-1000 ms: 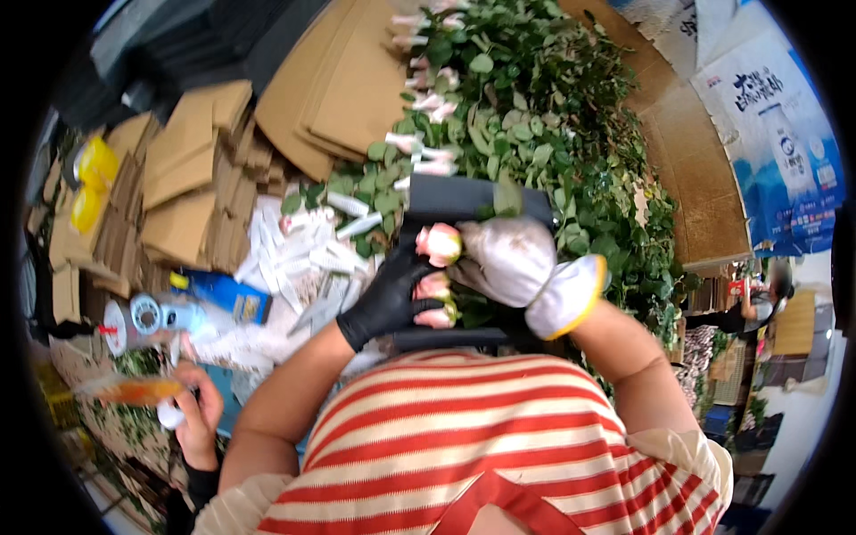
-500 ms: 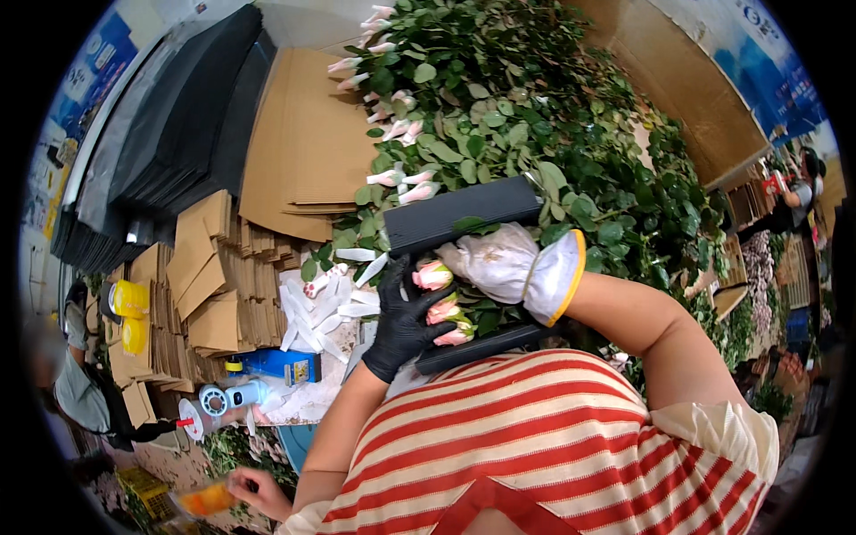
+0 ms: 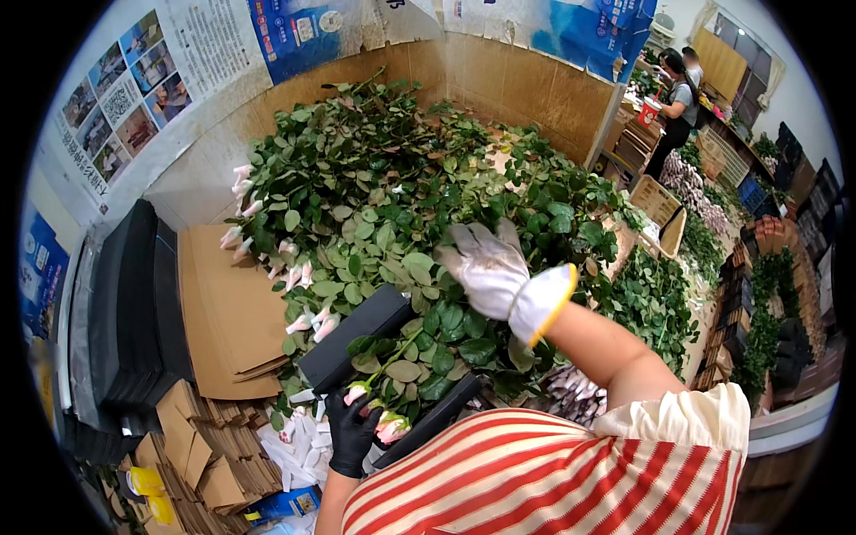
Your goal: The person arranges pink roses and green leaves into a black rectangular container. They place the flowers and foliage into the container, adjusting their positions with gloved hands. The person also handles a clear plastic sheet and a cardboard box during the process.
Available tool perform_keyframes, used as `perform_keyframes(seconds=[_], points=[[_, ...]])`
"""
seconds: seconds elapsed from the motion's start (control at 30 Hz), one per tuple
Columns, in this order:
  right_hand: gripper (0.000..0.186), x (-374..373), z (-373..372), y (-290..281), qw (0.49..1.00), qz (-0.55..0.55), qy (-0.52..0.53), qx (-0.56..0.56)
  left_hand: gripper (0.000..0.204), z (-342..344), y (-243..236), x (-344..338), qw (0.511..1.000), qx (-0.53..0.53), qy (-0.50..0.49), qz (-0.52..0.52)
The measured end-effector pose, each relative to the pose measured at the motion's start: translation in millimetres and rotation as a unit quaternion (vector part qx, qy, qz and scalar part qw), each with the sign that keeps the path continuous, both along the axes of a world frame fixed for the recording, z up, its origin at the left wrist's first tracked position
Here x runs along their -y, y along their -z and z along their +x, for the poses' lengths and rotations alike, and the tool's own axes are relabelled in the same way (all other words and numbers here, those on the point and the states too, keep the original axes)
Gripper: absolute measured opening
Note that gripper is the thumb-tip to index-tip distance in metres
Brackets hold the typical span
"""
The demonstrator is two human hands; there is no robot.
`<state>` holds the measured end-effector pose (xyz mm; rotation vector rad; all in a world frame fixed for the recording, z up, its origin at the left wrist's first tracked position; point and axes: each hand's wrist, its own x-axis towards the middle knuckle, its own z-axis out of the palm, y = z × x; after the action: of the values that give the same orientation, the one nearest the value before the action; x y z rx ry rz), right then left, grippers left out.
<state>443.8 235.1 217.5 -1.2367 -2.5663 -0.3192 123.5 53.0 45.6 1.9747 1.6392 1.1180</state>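
My left hand, in a black glove, is curled around a pink-and-cream rose. Another pink rose sits beside it. Their leafy stems lie between a dark block and a second dark strip close to my body. In a white glove with a yellow cuff, my right hand is stretched over the pile of rose stems, fingers apart. Its palm side is hidden; I cannot tell whether it touches the leaves.
White-wrapped rose heads edge the pile's left side. Left of it are flat cardboard, black sheets, folded cardboard pieces and white strips. Cardboard walls stand behind. A person stands far right beside crates.
My right hand has left the roses between the dark pieces and now reaches over the pile, fingers spread. My view has swung up and right; the block lies more slanted.
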Motion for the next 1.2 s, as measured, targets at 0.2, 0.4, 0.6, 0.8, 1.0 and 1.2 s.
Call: perform_keyframes(seconds=[0.2, 0.4, 0.6, 0.8, 1.0, 1.2], points=[[0.015, -29, 4, 50, 0.978, -0.138, 0.05, 0.15, 0.06, -4, 6, -2, 0.987, 0.158, -0.02, -0.034], [0.032, -9, 28, 102, 0.985, -0.113, 0.126, 0.017, 0.061, 9, -37, -14, 0.998, 0.008, 0.023, -0.063], [0.072, -67, 51, 57, 0.9, -0.391, 0.041, -0.187, 0.062, 6, -30, -13, 0.999, -0.045, 0.008, -0.013], [0.032, -116, -155, -40, 0.787, -0.455, -0.22, -0.355, 0.056, 7, -5, 0, 0.999, 0.012, -0.002, -0.049], [0.045, -297, -390, 31, 0.548, -0.71, -0.3, -0.325, 0.049, 0, 20, -39, 0.993, -0.051, 0.09, 0.056], [0.036, -252, -464, 70, 0.955, -0.176, -0.237, 0.007, 0.046, -9, -4, -40, 0.992, 0.027, 0.046, -0.113]])
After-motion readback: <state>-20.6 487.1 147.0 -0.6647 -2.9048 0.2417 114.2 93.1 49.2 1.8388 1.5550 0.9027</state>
